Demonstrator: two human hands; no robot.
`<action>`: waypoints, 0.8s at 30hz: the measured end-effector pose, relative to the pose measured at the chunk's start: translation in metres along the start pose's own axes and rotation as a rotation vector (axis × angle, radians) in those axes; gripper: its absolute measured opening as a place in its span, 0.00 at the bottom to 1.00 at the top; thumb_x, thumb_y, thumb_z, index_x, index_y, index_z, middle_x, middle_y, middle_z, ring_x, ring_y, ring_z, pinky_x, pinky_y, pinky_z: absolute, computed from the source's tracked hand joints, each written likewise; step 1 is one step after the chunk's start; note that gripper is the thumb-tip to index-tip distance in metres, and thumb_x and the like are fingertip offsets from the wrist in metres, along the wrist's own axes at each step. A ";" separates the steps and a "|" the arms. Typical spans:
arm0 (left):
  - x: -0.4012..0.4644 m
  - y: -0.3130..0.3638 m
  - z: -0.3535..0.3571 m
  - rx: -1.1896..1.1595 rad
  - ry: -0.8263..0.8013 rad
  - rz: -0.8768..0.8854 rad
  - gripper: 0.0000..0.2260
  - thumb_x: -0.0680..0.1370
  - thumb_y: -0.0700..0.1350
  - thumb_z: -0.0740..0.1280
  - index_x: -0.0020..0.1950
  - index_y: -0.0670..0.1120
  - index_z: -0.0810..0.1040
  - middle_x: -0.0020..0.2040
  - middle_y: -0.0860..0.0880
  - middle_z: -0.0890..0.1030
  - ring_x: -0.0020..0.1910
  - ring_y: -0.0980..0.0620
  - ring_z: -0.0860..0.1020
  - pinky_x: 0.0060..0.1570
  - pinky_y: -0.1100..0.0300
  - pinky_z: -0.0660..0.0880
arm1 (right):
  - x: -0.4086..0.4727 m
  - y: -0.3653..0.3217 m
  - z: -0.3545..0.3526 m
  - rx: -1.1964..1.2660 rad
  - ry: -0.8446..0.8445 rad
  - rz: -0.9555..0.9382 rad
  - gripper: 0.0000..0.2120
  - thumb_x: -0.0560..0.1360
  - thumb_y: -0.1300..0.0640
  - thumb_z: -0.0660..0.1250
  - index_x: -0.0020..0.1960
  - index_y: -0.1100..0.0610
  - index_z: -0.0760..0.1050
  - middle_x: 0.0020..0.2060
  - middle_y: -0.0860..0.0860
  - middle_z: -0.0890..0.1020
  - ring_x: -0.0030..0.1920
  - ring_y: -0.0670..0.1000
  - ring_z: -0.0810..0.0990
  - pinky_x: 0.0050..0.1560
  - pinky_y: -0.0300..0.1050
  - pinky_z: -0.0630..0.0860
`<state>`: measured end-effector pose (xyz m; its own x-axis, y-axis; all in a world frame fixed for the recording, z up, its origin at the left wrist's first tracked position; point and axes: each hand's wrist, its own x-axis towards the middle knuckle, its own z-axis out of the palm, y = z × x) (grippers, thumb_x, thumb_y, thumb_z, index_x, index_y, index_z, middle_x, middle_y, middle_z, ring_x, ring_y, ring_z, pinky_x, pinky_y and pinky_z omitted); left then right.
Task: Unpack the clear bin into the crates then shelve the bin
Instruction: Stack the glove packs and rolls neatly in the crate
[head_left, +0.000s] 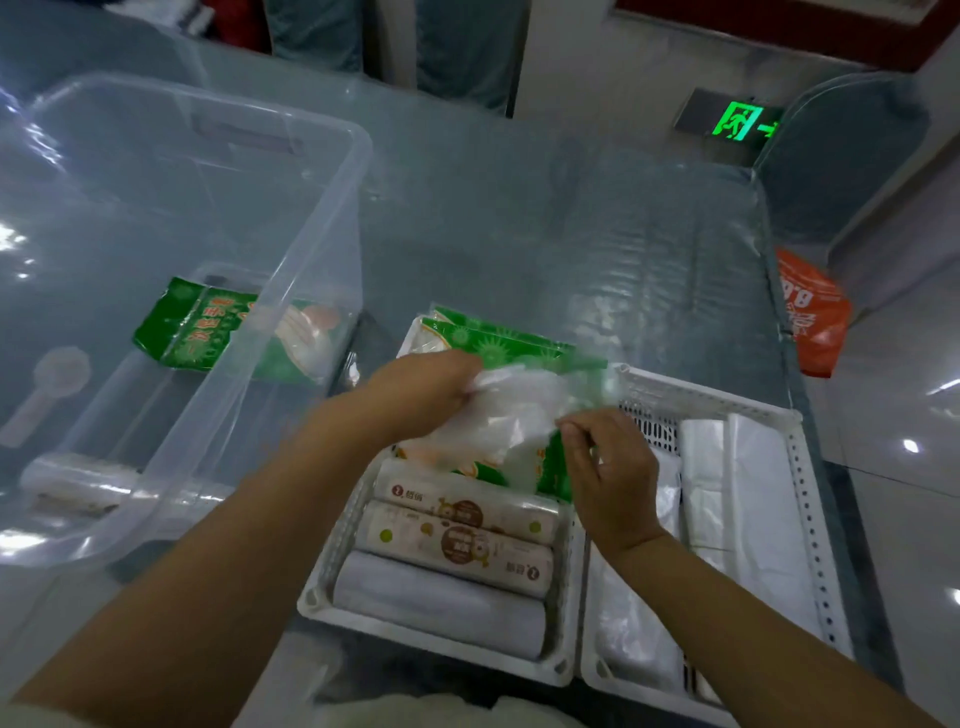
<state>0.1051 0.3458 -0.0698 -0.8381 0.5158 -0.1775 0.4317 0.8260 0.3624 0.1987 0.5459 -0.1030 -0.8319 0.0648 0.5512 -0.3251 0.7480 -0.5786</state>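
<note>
Nearest me, the left white crate (332, 577) holds three rolls (457, 561) lying side by side, two printed and one plain, with green packets (498, 340) stacked at its far end. The right white crate (800, 499), touching it, holds folded white plastic bags (748, 499). Above the left crate my left hand (421, 395) is closed on one end of a blurred, crinkly clear-and-green packet (509, 421), and my right hand (613, 478) pinches its other edge between thumb and fingers. Further left stands the clear bin (322, 218), see-through and nearly empty: one green packet (208, 325), a clear roll (78, 480) near its front wall, and a pale spoon-shaped thing (52, 384). The tabletop (519, 208) is grey under glossy plastic film. An orange bag (813, 312) hangs off its right edge; beyond, a green exit sign (743, 122) glows.
</note>
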 end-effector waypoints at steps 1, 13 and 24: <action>0.004 0.004 0.009 0.018 -0.052 0.041 0.06 0.76 0.42 0.59 0.50 0.43 0.73 0.50 0.44 0.78 0.48 0.43 0.77 0.45 0.54 0.71 | 0.002 0.003 -0.003 0.036 0.045 0.026 0.10 0.76 0.59 0.61 0.40 0.62 0.77 0.35 0.54 0.78 0.37 0.51 0.75 0.38 0.48 0.73; 0.004 -0.011 0.050 0.155 0.249 0.089 0.32 0.69 0.50 0.72 0.70 0.48 0.65 0.66 0.47 0.72 0.65 0.46 0.67 0.65 0.52 0.61 | -0.002 0.006 0.024 -0.411 -0.414 -0.126 0.24 0.65 0.50 0.72 0.60 0.53 0.76 0.58 0.57 0.77 0.60 0.58 0.71 0.60 0.53 0.67; -0.034 -0.013 0.078 -0.116 0.220 -0.159 0.35 0.73 0.42 0.67 0.75 0.51 0.54 0.77 0.45 0.52 0.73 0.45 0.57 0.67 0.53 0.63 | 0.009 0.012 0.031 -0.453 -0.506 -0.121 0.20 0.69 0.52 0.71 0.60 0.54 0.76 0.52 0.56 0.79 0.51 0.57 0.77 0.50 0.52 0.73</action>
<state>0.1542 0.3355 -0.1401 -0.9498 0.3102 -0.0421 0.2591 0.8544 0.4504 0.1739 0.5351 -0.1235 -0.9451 -0.2704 0.1835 -0.3004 0.9399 -0.1621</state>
